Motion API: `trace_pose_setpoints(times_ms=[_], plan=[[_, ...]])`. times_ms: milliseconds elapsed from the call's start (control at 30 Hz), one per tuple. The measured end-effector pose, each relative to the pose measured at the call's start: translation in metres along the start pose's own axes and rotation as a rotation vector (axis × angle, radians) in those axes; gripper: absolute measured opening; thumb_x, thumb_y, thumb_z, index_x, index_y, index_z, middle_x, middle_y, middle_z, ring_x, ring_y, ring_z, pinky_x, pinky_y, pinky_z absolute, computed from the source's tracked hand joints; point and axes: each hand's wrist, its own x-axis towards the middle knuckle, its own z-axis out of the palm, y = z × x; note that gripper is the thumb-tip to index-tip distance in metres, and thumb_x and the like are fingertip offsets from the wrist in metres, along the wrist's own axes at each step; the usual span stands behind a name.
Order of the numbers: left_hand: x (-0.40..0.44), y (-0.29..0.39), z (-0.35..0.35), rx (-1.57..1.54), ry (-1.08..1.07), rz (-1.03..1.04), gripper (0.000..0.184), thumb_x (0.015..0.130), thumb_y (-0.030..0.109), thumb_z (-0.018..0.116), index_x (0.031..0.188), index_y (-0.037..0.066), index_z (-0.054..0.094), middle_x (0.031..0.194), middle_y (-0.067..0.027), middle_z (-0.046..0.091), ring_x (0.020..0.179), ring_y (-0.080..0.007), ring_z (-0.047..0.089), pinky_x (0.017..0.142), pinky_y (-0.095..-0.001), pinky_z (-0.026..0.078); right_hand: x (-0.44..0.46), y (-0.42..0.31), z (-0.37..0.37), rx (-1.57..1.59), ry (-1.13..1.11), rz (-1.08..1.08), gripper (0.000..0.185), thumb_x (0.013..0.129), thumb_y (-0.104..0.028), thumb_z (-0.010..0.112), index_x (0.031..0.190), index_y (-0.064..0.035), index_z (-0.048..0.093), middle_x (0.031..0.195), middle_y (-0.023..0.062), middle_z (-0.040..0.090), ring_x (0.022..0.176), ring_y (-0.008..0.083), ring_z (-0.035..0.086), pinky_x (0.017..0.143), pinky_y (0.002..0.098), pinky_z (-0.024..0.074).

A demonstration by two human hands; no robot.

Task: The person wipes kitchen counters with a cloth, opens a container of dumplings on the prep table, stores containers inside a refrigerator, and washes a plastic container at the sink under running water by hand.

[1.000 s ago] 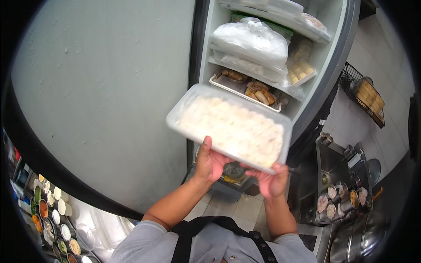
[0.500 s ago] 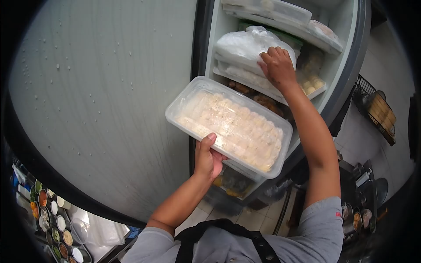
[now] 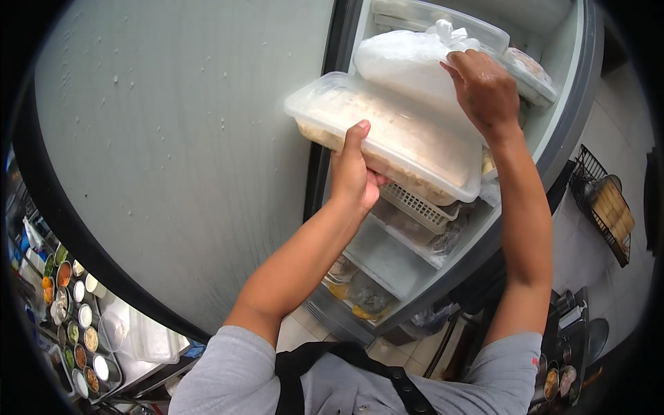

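My left hand [image 3: 356, 169] grips the near long side of a translucent lidded plastic container [image 3: 415, 149], thumb on the lid and fingers beneath. Rows of pale, rounded food pieces show inside it. The container is tilted in front of the open fridge shelves. My right hand [image 3: 484, 90] is closed, pinching the knotted upper part of a white plastic bag [image 3: 401, 59]. The bag bulges behind the container, which hides its lower part. What the bag contains cannot be made out.
The fridge door [image 3: 187, 138] stands open on the left, beaded with water. Another lidded container [image 3: 443, 17] lies on the upper shelf. A white perforated basket [image 3: 422, 207] sits lower. Food tubs [image 3: 90, 339] are at bottom left, a black wire rack [image 3: 609, 207] at right.
My left hand has raised the container toward the shelves and tipped it flatter. My right hand has moved up and now pinches the bag's top. More lower shelves show.
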Motion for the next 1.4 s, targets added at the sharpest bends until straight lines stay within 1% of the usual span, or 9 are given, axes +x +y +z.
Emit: trace_pose_setpoints(times_ms=[400,567,767,833,933,1133,1233,1333,1400], plan=[[0.068,-0.024,0.042,-0.027,0.005,-0.053,0.079,0.083,0.039,0.069,0.137,0.000,0.028,0.121,-0.0243,0.049,0.104,-0.0405,0.060,0.067,-0.0563,0.058,-0.008,-0.013,-0.017,-0.039,0.030,-0.149,0.009,0.074,-0.007,0.058,0.073,-0.0111,0.050,0.064,0.0029,0.048,0.062,0.0188,0.056,0.054,0.0324,0.0455],[0.108,-0.042,0.054,0.216,0.100,-0.068,0.102,0.083,0.067,0.057,0.138,-0.009,0.018,0.128,-0.0270,0.044,0.109,-0.0408,0.057,0.065,-0.0502,0.058,-0.024,-0.004,-0.012,0.084,0.022,-0.024,0.010,0.076,-0.011,0.067,0.081,-0.0103,0.058,0.067,0.0030,0.053,0.067,0.0209,0.057,0.060,0.0346,0.0453],[0.165,-0.064,0.025,1.111,0.599,0.098,0.091,0.084,0.057,0.064,0.141,-0.004,0.027,0.132,-0.0265,0.046,0.118,-0.0386,0.052,0.084,-0.0525,0.052,-0.062,0.009,0.035,0.092,-0.184,0.174,0.030,0.076,-0.021,0.074,0.100,-0.0088,0.062,0.088,0.0093,0.056,0.089,0.0262,0.055,0.081,0.0395,0.0416],[0.156,-0.065,0.014,1.203,0.368,0.184,0.094,0.084,0.046,0.065,0.144,-0.007,0.015,0.139,-0.0313,0.036,0.125,-0.0429,0.045,0.100,-0.0474,0.042,-0.064,0.000,0.044,0.058,-0.281,0.222,0.045,0.069,-0.023,0.078,0.108,-0.0074,0.062,0.097,0.0102,0.054,0.097,0.0278,0.052,0.087,0.0405,0.0398],[0.116,-0.104,-0.013,1.267,0.294,0.487,0.070,0.077,0.028,0.074,0.130,-0.001,0.040,0.121,-0.0233,0.051,0.111,-0.0328,0.053,0.093,-0.0406,0.044,-0.073,0.009,0.080,0.037,-0.181,0.222,0.043,0.069,-0.018,0.073,0.109,-0.0064,0.062,0.103,0.0160,0.061,0.103,0.0336,0.055,0.091,0.0454,0.0399],[-0.092,-0.052,-0.089,1.136,-0.485,0.086,0.040,0.079,0.028,0.074,0.106,0.001,0.061,0.091,-0.0084,0.063,0.085,-0.0180,0.058,0.076,-0.0321,0.048,-0.081,-0.001,0.085,-0.108,-0.144,0.274,0.057,0.076,-0.023,0.075,0.127,-0.0075,0.057,0.114,0.0169,0.062,0.107,0.0351,0.057,0.094,0.0444,0.0424],[-0.178,0.017,-0.114,1.132,-0.448,-0.045,0.040,0.084,0.029,0.071,0.110,0.000,0.060,0.094,-0.0076,0.064,0.085,-0.0157,0.058,0.076,-0.0300,0.048,-0.085,-0.074,0.035,0.010,0.023,0.414,0.048,0.088,-0.034,0.066,0.130,-0.0123,0.056,0.121,0.0154,0.060,0.111,0.0330,0.056,0.096,0.0445,0.0410],[-0.265,0.086,-0.152,1.077,-0.361,-0.044,0.041,0.088,0.029,0.068,0.115,0.000,0.059,0.097,-0.0054,0.065,0.089,-0.0134,0.058,0.077,-0.0298,0.049,-0.144,-0.195,-0.002,0.877,-0.087,0.740,0.029,0.091,-0.016,0.065,0.117,-0.0015,0.062,0.110,0.0164,0.062,0.103,0.0293,0.059,0.091,0.0403,0.0447],[-0.332,0.134,-0.186,1.001,-0.220,-0.044,0.041,0.090,0.028,0.067,0.119,0.001,0.058,0.102,-0.0061,0.066,0.094,-0.0126,0.060,0.079,-0.0291,0.050,-0.176,-0.286,-0.033,0.944,-0.269,0.396,0.019,0.086,-0.009,0.067,0.102,-0.0003,0.062,0.097,0.0145,0.063,0.088,0.0287,0.059,0.081,0.0382,0.0465]])
